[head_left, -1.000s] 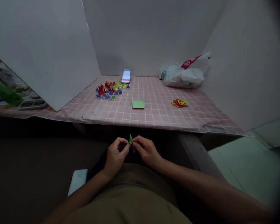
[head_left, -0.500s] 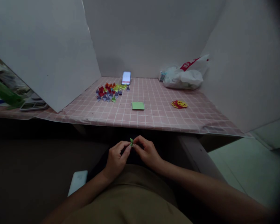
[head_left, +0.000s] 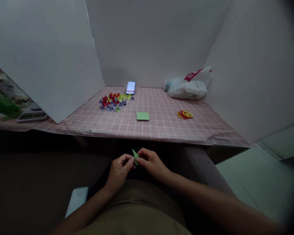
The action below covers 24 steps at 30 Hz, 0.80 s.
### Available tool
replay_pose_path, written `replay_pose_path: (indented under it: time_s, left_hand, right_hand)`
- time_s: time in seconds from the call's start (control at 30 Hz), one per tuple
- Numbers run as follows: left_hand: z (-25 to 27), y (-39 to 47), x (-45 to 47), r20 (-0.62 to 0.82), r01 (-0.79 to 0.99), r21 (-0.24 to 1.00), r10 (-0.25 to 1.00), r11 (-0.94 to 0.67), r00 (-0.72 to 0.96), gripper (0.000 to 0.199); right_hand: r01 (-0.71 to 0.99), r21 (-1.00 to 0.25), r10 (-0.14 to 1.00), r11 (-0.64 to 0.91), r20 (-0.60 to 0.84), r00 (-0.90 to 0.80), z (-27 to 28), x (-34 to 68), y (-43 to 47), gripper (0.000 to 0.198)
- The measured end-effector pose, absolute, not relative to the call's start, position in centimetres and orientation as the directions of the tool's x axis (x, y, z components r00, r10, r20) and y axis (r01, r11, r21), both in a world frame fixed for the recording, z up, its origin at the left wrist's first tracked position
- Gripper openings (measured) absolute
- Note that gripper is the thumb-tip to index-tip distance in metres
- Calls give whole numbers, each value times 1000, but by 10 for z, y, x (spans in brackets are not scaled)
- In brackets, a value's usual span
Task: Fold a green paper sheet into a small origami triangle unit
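Note:
A small piece of folded green paper [head_left: 135, 154] is pinched between my two hands, above my lap and in front of the table edge. My left hand [head_left: 119, 169] grips it from the left, thumb against fingertips. My right hand [head_left: 153, 163] pinches it from the right, fingers curled. One pointed end of the paper sticks up and another points down between the fingers. On the table beyond lies a stack of green square paper [head_left: 142, 116]. To its left sits a cluster of small folded paper pieces [head_left: 112, 101] in red, orange, yellow, purple and green.
The table [head_left: 161, 129] wears a pink checked cloth. A phone [head_left: 130, 87] leans at the back. Red and yellow cut-out shapes [head_left: 185, 114] lie right, before a white plastic bag [head_left: 188, 88]. White panels [head_left: 147, 42] enclose the table. A pale flat device [head_left: 77, 199] rests by my left forearm.
The green paper has turned in my fingers and now shows a longer, flatter pointed shape. My head view has tilted slightly, so everything sits a little lower in the picture.

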<state>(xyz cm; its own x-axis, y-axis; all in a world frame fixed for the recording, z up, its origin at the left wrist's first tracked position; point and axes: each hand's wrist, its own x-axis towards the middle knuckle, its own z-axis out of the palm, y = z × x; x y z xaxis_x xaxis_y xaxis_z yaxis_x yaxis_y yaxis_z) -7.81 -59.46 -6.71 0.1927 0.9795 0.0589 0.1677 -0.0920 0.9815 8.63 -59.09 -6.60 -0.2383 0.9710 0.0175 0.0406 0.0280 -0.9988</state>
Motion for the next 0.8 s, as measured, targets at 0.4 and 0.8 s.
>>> replay_pose_path:
  time_s: [0.4,0.8]
  left_hand:
    - [-73,-591,-77,-32,62,998,956,15,291,25]
    - [-76,-593,-75,-44,32,999,953,36,298,24]
  right_hand:
    - [-104,-983,953,-150,-115,-281,-65,86,-590,27]
    - [-185,-967,960,-176,-127,-249,-66,85,-589,30]
